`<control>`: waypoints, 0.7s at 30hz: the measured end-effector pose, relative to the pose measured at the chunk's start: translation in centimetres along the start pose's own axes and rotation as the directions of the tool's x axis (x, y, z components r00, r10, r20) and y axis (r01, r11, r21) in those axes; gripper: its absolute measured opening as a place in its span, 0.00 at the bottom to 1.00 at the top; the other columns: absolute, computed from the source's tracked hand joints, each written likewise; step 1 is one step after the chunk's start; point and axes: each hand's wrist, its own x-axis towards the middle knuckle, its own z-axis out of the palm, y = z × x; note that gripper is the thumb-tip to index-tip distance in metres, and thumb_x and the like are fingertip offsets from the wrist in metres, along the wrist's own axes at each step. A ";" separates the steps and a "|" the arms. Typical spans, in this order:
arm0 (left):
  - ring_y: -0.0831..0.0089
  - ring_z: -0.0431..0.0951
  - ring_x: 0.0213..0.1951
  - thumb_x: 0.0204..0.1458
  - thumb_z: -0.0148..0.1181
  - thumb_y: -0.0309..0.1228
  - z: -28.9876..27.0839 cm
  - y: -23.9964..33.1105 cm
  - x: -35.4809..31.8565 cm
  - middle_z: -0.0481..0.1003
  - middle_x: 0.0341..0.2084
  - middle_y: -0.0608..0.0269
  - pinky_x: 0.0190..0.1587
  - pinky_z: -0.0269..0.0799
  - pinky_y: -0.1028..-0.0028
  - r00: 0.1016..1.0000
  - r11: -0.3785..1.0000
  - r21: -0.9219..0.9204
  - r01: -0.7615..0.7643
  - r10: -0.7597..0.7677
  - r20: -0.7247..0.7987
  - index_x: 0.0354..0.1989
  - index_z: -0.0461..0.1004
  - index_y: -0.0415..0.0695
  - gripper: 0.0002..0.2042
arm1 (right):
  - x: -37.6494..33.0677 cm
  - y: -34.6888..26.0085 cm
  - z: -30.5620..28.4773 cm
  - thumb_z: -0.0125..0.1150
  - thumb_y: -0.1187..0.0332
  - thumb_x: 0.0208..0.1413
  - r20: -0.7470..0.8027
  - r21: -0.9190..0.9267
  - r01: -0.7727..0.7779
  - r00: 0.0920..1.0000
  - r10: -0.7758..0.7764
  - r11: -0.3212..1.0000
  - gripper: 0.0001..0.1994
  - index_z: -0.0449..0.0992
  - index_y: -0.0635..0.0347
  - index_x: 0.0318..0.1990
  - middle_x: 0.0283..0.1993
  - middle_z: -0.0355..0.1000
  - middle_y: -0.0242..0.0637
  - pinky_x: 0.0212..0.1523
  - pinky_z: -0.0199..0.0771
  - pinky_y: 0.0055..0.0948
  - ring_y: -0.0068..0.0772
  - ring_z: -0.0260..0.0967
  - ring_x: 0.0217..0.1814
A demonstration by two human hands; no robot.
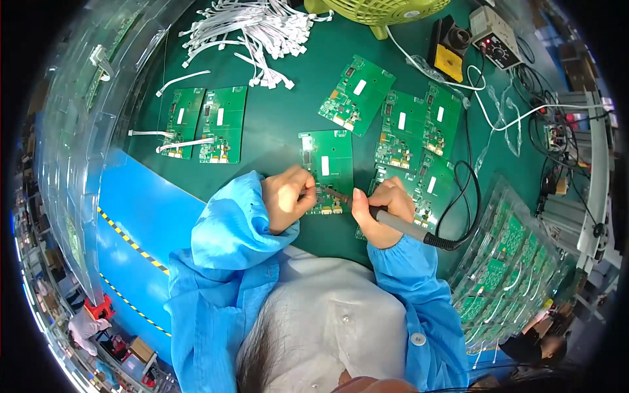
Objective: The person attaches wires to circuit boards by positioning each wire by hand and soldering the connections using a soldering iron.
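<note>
A green circuit board (327, 160) lies on the dark green mat right in front of me. My right hand (383, 209) grips a soldering iron (400, 226) with a grey handle and black cord; its tip points left at the board's near edge. My left hand (287, 196) is closed at that same edge, pinching something thin that I cannot make out, close to the iron's tip. Both forearms wear light blue sleeves.
Several more green boards (413, 131) lie to the right, two (203, 123) with white cables to the left. A pile of white cables (252, 29), a green fan (383, 12), an iron stand (451, 49) and a soldering station (495, 36) sit at the back. Clear trays of boards (511, 268) stand at right.
</note>
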 end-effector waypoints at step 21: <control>0.71 0.66 0.16 0.37 0.57 0.19 0.0 0.3 0.0 0.68 0.18 0.66 0.21 0.64 0.76 1.000 0.999 0.054 0.009 -0.010 0.019 0.22 0.68 0.43 0.06 | 0.9 0.0 -3.7 0.54 0.81 0.42 -0.211 0.428 -0.041 0.967 0.144 0.903 0.10 0.59 0.54 0.23 0.15 0.58 0.28 0.29 0.54 0.25 0.22 0.49 0.19</control>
